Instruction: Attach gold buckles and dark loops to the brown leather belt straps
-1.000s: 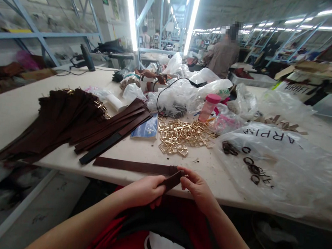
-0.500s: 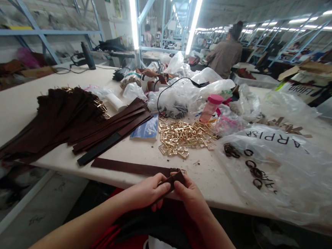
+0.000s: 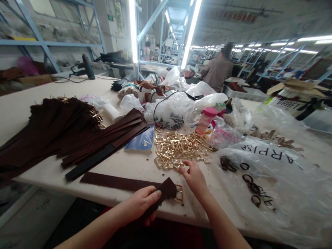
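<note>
My left hand grips a dark brown leather strap near its end, which sticks up past the thumb. Behind that end lies another brown strap along the table's front edge. A gold buckle shows at the right, partly covered by the held strap; which strap it belongs to I cannot tell. My right hand is at the near edge of a pile of gold buckles, fingers apart, its fingertips by one buckle. Whether they touch it is unclear.
Brown straps lie heaped on the left, with more straps beside a blue booklet. A pink-lidded bottle and plastic bags stand behind. On the right, brown rings rest on a printed plastic bag.
My right hand has let go of the strap and moved up to the buckle pile. The left hand still holds the strap. The view has tilted slightly upward.
</note>
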`<act>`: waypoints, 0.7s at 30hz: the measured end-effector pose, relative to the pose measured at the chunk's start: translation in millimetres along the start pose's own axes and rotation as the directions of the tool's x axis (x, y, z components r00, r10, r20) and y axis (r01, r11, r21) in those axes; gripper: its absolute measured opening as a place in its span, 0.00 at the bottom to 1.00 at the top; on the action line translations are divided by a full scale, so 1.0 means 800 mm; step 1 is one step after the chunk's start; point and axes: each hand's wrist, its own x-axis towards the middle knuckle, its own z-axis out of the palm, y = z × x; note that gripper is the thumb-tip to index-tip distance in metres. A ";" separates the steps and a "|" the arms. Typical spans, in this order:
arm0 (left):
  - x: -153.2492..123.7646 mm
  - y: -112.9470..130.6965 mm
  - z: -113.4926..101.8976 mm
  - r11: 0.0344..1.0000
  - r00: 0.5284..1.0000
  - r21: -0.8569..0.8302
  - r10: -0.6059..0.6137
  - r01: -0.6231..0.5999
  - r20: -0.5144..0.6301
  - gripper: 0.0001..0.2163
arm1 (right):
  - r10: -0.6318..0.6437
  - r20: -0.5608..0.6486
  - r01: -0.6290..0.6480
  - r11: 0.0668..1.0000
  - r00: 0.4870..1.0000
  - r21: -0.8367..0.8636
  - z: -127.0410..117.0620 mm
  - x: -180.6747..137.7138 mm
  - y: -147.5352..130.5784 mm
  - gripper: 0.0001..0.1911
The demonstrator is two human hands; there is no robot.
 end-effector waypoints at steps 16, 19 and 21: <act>-0.009 -0.001 -0.018 0.996 0.993 -0.041 0.080 -0.083 -0.088 0.19 | -0.012 0.114 -0.009 0.983 0.993 0.184 -0.002 0.011 -0.029 0.08; -0.014 0.008 -0.021 0.992 0.981 -0.021 0.122 -0.126 -0.154 0.17 | -0.006 0.177 -0.071 0.903 0.984 0.425 0.007 -0.029 -0.058 0.15; -0.017 0.014 -0.018 0.989 0.975 -0.030 0.138 -0.145 -0.172 0.16 | 0.029 0.256 -0.207 0.680 0.966 0.704 0.018 -0.058 -0.083 0.17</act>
